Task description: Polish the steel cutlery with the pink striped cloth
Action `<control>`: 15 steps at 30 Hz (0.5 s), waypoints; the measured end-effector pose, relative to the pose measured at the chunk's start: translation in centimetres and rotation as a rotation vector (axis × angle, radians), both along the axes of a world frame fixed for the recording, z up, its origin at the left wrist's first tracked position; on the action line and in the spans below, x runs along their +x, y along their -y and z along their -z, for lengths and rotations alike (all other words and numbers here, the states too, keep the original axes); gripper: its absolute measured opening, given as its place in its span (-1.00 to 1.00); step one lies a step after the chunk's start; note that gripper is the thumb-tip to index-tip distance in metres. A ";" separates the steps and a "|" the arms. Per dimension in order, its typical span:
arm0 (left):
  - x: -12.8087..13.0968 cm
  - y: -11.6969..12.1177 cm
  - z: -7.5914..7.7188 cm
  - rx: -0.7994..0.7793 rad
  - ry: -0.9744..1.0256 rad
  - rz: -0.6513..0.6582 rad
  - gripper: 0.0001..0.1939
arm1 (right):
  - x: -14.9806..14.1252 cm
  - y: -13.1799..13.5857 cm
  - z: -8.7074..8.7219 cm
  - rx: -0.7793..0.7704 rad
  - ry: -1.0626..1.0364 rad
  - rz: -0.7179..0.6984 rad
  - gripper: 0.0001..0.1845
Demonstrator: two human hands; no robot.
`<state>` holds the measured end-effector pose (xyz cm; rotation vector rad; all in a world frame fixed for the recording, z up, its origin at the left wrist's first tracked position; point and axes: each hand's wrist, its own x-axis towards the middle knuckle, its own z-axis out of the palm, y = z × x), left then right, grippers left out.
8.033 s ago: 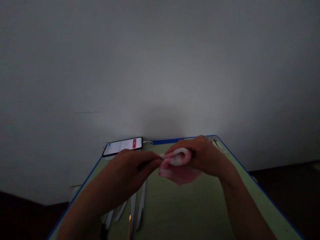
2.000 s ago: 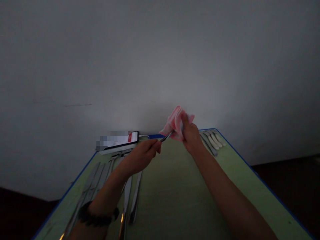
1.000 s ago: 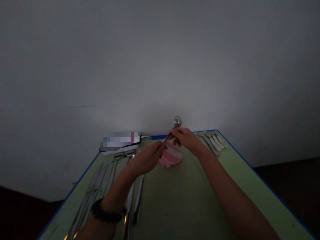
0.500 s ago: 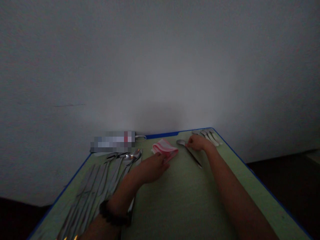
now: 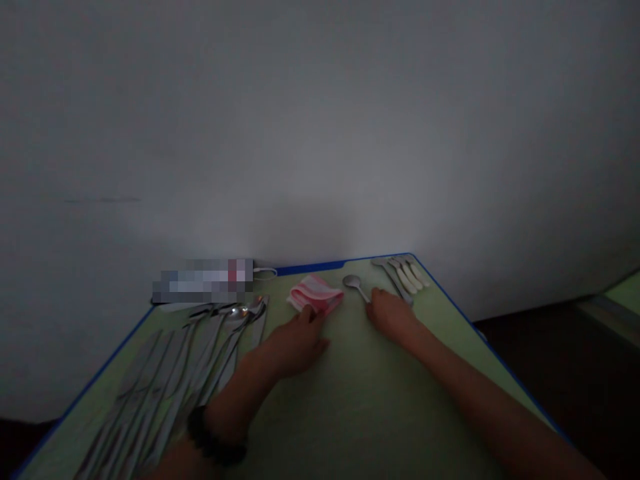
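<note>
My left hand (image 5: 297, 343), with a dark bead bracelet on its wrist, reaches to the near edge of a folded pink-and-white cloth (image 5: 315, 293). Its fingertips touch the cloth, and the thumb stands apart from them. To the right, my right hand (image 5: 395, 317) is closed on the handle of a metal spoon (image 5: 352, 281). The spoon's bowl points away to the left, and my fingers hide most of its handle. Just beyond this hand lies a row of several pieces of cutlery (image 5: 406, 273), some with white handles.
Many long metal pieces of cutlery (image 5: 170, 387) lie side by side along the left of the green table (image 5: 360, 413). A blurred-out object (image 5: 205, 281) with a white loop sits at the back left. A grey wall (image 5: 310, 133) rises behind the blue table rim.
My right hand has come down nearer to me and closed on the spoon's handle; before, it was near the bowl. My left hand stays at the cloth. The view has shifted slightly right.
</note>
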<state>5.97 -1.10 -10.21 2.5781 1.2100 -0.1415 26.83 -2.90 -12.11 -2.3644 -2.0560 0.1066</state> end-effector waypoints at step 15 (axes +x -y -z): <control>1.6 1.4 0.2 0.090 -0.128 -0.037 -0.43 | 2.9 1.4 -1.2 -0.016 0.093 0.024 -0.65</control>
